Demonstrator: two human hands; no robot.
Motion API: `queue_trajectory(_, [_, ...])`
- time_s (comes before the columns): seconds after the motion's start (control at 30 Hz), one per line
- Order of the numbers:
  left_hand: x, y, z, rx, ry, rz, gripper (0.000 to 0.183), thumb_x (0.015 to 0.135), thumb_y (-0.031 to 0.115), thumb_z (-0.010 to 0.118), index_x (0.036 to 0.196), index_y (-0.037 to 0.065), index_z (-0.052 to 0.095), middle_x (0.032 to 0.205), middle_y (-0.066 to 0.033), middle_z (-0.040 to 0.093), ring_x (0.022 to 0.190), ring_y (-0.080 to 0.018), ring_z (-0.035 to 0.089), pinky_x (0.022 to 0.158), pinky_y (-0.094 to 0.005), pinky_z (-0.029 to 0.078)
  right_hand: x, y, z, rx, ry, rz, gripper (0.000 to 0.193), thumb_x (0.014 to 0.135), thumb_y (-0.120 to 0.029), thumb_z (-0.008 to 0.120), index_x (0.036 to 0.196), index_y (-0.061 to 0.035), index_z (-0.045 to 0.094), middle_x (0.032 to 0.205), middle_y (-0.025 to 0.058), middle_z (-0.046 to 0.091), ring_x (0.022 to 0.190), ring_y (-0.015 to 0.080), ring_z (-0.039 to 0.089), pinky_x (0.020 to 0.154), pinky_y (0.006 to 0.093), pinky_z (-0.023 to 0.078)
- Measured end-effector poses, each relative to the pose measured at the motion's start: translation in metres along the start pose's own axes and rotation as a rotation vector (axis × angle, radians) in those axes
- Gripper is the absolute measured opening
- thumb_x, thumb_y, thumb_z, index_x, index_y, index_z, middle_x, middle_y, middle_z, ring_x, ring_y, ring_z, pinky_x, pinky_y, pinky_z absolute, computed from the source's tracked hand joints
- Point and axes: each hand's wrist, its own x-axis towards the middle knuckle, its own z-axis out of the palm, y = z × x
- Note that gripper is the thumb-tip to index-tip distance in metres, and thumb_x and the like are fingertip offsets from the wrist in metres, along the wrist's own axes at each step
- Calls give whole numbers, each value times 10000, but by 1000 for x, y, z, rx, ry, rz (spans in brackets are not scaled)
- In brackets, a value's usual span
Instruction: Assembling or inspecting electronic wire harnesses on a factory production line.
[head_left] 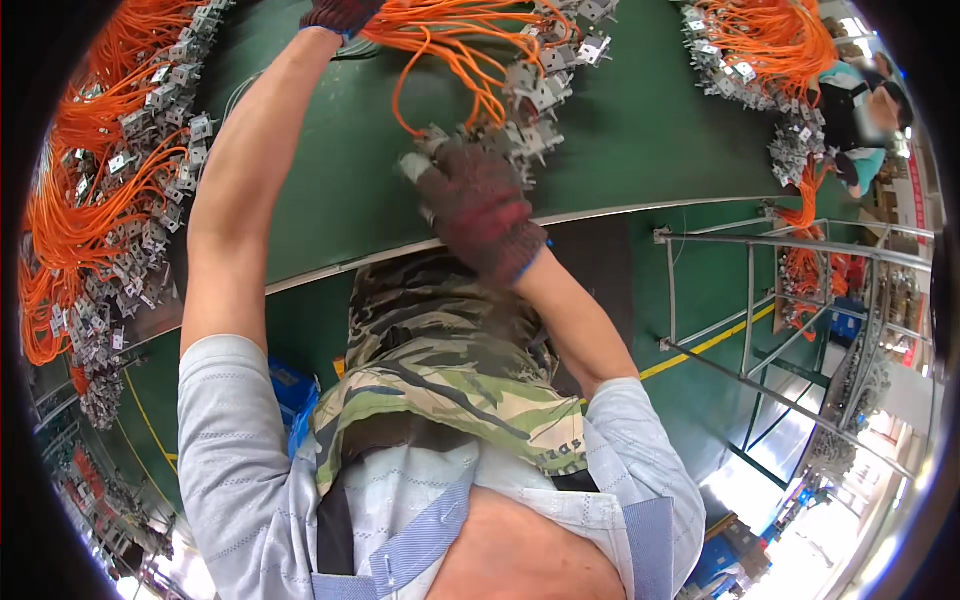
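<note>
A bundle of orange cables with grey metal end pieces lies on the green tabletop. At the top edge my left hand, in a dark red-and-black glove, closes around the left end of the bundle, where the cables draw together; part of this hand is cut off by the frame. My right hand, gloved alike, is over the table's near edge, just below the metal end pieces. Motion smears its fingers, and whether it grips any piece cannot be made out. One cable loops down close to its fingertips.
More orange cables with metal ends are heaped along the table's left side. Another pile is at the far right, beside a co-worker. A metal frame rack stands on the right. A blue bin sits below the table.
</note>
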Motion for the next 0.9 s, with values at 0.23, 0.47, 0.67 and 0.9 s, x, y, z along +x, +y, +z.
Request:
queue_trajectory(0.23, [-49,19,5,145,238,-157,614,927,293,729,1401,-21,497,1058,-246,674,912,-366,674,751,-464,526,-37,44,-6,23,488,426,709,810,-273,858,1428,-80,567,1325,241,609,1185,430,611,972,500,530])
queue_trajectory(0.47, [-178,115,-29,-72,-277,189,705,814,278,784,1405,15,506,1186,-230,656,1100,-447,625,935,-536,498,-17,45,21,317,445,656,826,779,-321,884,1473,-67,516,1333,231,595,1184,424,603,976,497,533])
queue_trajectory(0.67, [-161,123,-28,-274,-719,-192,783,837,252,761,1510,106,388,1119,-209,721,1042,-432,694,884,-526,551,-11,71,26,297,570,505,626,799,-268,847,1351,-63,635,1153,164,662,1043,347,648,899,447,558])
queue_trajectory(0.9, [-172,85,-28,-90,-753,-110,846,836,257,749,1559,144,324,997,-211,739,955,-452,709,836,-538,566,6,51,-4,157,452,242,393,782,-186,797,1146,-87,687,1010,174,624,867,351,641,711,453,553])
